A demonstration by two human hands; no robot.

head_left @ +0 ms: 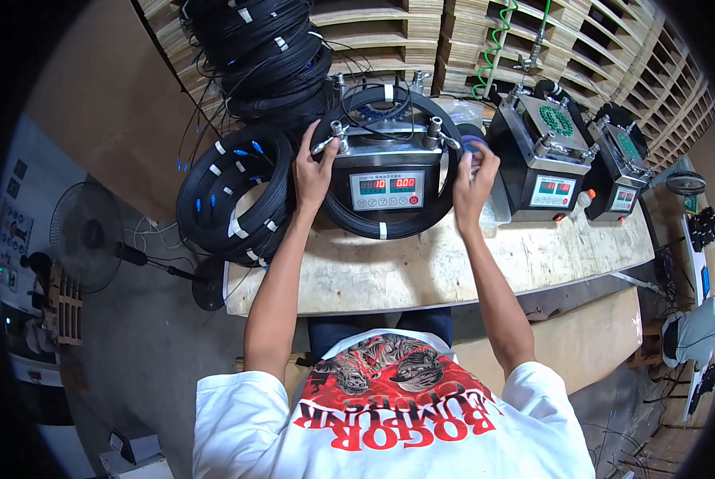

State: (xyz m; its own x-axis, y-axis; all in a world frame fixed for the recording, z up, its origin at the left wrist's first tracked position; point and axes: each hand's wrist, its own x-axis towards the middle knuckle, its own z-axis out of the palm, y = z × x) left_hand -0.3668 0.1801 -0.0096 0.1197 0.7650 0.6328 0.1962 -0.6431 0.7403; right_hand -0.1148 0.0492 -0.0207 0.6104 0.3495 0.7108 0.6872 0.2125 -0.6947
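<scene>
A black cable coil [383, 231] with white tape bands stands round the front of a black and silver bench device [429, 177], framing its lit red display. My left hand [313, 177] is at the device's left front clamp [336, 129], thumb and fingers closed about its small lever beside the coil. My right hand [476, 185] is at the coil's right outer edge, near the right front clamp [435, 128]. Its fingers are curled in front of a purple and blue round item [473, 141]; whether they hold it is hidden. A smaller black loop [377, 120] rests on top of the device.
Black coils [234, 211] with blue connectors lean at the left, below a tall coil stack [254, 56]. Two similar devices [543, 160] [619, 164] stand right on the wooden table [357, 279]. A fan [86, 231] stands left on the floor. Another person [690, 331] sits far right.
</scene>
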